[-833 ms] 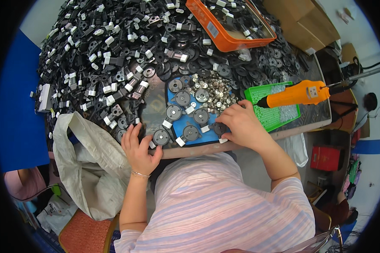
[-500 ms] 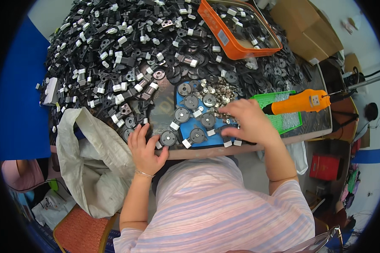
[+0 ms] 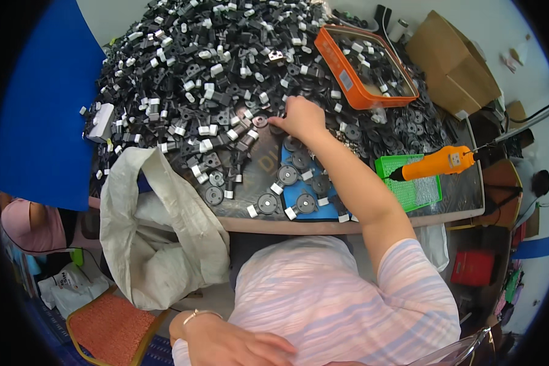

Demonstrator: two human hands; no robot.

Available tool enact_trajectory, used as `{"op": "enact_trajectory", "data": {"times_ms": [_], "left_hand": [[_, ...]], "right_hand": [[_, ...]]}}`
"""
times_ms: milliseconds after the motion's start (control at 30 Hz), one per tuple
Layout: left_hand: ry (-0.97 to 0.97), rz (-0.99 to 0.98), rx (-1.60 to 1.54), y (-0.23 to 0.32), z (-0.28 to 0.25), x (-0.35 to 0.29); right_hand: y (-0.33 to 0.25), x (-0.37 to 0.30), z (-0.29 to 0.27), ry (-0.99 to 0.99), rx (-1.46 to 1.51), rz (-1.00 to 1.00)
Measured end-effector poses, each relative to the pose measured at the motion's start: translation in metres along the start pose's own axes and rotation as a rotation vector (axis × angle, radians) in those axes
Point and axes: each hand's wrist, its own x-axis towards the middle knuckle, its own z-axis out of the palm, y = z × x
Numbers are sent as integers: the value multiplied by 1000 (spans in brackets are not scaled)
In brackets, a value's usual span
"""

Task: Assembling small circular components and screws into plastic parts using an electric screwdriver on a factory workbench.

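My right hand [image 3: 304, 117] reaches across the table to the near edge of a large heap of black and white plastic parts [image 3: 201, 79]. Its fingers curl down among dark parts, thumb to the left; what they grip is hidden. Below that forearm, several round black discs with white-tipped stems [image 3: 288, 175] lie on a blue mat [image 3: 323, 211]. Small metal pieces beside them are mostly covered by the arm. My left hand [image 3: 238, 344] rests low against my striped shirt, holding nothing, with its fingers stretched out.
A green basket [image 3: 430, 204] stands right of the mat, with an orange electric screwdriver [image 3: 439, 163] hanging over it. Behind are an orange tray [image 3: 372, 100] of parts and a cardboard box [image 3: 451, 67]. A white sack [image 3: 119, 244] hangs at the table's left front edge.
My right hand has moved from the metal pieces by the mat up and left to the heap. The left hand has dropped from the table edge to my shirt. The head view has shifted.
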Motion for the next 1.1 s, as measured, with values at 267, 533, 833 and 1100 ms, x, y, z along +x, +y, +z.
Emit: {"op": "enact_trajectory", "data": {"times_ms": [267, 533, 833, 1100], "left_hand": [[-150, 17, 130, -15, 25, 5], [-202, -220, 219, 2, 10, 25], [673, -287, 895, -54, -30, 15], [586, -565, 1494, -135, -43, 32]], "right_hand": [[-1, 1, 11, -54, 146, -120], [24, -24, -40, -14, 562, -124], [43, -199, -86, -363, 1480, 26], [59, -268, -34, -340, 1792, 233]]}}
